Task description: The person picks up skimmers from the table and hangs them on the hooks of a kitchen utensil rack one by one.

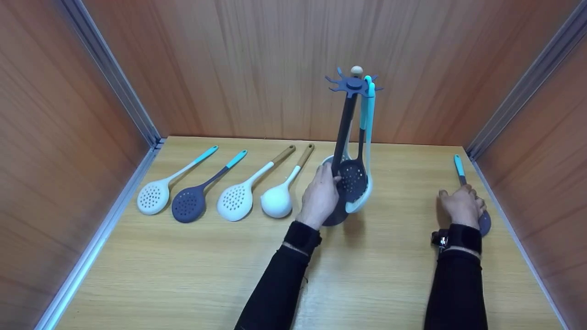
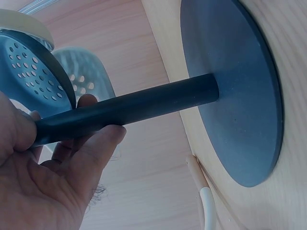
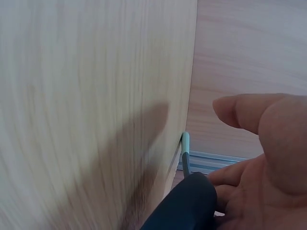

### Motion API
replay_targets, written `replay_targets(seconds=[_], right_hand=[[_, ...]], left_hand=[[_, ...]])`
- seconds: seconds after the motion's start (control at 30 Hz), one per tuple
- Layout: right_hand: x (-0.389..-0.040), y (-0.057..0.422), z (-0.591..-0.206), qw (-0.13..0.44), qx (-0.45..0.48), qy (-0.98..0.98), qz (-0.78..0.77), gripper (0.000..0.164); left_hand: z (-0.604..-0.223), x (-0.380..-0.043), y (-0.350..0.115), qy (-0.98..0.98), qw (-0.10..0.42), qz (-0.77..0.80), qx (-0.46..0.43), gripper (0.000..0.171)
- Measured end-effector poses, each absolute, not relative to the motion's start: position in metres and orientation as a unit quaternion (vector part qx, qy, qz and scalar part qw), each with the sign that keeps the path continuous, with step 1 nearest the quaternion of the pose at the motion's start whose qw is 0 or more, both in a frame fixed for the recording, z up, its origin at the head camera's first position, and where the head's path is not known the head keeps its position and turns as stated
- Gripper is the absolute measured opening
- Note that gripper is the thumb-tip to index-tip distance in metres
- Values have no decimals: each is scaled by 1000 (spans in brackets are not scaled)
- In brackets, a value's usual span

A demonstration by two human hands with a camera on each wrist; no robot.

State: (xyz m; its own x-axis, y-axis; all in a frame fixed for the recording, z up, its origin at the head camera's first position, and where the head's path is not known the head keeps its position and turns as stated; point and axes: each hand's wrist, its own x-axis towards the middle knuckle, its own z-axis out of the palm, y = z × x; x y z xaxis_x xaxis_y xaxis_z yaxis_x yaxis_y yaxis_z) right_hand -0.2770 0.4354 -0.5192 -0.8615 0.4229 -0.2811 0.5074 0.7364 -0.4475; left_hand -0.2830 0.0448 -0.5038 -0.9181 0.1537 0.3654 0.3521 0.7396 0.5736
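Observation:
My left hand (image 1: 319, 195) grips the dark post of a utensil stand (image 1: 347, 121), thumb and fingers round it in the left wrist view. The stand is upright on its round base (image 2: 240, 96). From its hooks hang a dark skimmer (image 1: 352, 178), a pale utensil with a turquoise handle (image 1: 369, 137) and another pale perforated one, partly hidden behind. At the right, my right hand (image 1: 461, 206) is over a dark utensil (image 1: 484, 223) with a turquoise handle lying on the table. Its thumb stands away while the fingers lie beside the dark rounded head (image 3: 192, 201).
On the table's left half lie a white skimmer (image 1: 153, 198), a dark skimmer (image 1: 188, 204), a white skimmer with a brown handle (image 1: 235, 201) and a white ladle (image 1: 276, 201), in a row. Wooden panels (image 1: 257, 68) enclose the back and both sides.

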Motion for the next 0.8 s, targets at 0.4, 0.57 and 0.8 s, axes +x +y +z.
replay_targets(seconds=[0.4,0.57,0.8], right_hand=[[-275,435,-519,88,256,930,-247,96],[-274,434,-520,86,254,928,-260,94],[-271,434,-521,95,243,928,-265,94]], left_hand=[[-504,-284,45,-922,141,-336,-132,24],[-504,-283,45,-920,153,-334,-138,23],[-504,-283,45,-916,160,-340,-142,22]])
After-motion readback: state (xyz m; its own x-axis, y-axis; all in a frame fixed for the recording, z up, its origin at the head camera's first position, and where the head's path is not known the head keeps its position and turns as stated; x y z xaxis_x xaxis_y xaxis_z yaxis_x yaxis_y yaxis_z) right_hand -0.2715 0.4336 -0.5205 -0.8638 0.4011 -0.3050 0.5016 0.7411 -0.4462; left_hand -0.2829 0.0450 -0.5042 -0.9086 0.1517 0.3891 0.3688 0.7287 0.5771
